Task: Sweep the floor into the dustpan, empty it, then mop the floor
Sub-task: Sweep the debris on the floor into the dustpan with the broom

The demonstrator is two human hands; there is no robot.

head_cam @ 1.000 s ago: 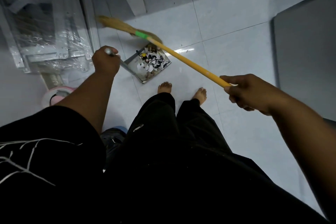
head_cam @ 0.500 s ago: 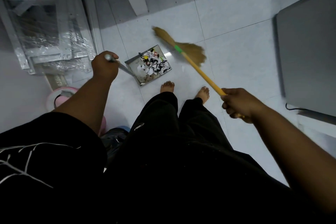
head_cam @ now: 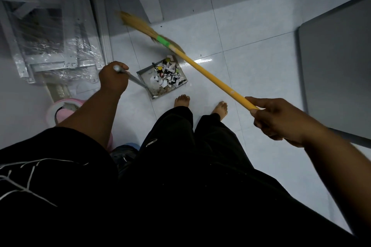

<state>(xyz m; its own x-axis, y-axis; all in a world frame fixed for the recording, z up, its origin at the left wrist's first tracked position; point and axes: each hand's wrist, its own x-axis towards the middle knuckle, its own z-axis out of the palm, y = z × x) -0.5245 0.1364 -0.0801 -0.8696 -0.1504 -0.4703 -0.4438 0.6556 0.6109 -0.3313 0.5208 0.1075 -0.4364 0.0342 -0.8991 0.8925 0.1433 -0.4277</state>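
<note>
— One of three stages finished, or none yet?
— Nearly one, at a guess. Sweeping close to done: plenty of torn paper scraps [head_cam: 168, 75] piled in the grey metal dustpan [head_cam: 147, 79], resting on the pale tiled floor [head_cam: 261, 78]. One small white scrap [head_cam: 190, 84] loose just beside the pan's right corner, plus a few dark specks farther off on the tiles. Emptying not yet done, pan plainly full. Mopping not begun; no mop in view.
— And the hands?
— Firm fist for the left hand [head_cam: 113, 79], curled round the top of the dustpan's long metal handle [head_cam: 134, 79], slanting down to the pan's back edge. Likewise closed, the right hand [head_cam: 277, 120], wrapped round the end of the yellow broom [head_cam: 210, 78] stick.
— Position of the pan relative to them?
— Just right of the left hand, joined to it by that handle. Well apart from the right hand, ahead and to its left. Crossed at the far right corner by the broom stick. Straw bristles [head_cam: 138, 24] blurred, beyond the pan, near a plastic-wrapped metal frame [head_cam: 50, 32]; contact with the tiles impossible to tell. Bare feet [head_cam: 181, 100] just behind the pan's near edge. Pink bucket [head_cam: 60, 110] low beside the left forearm.
</note>
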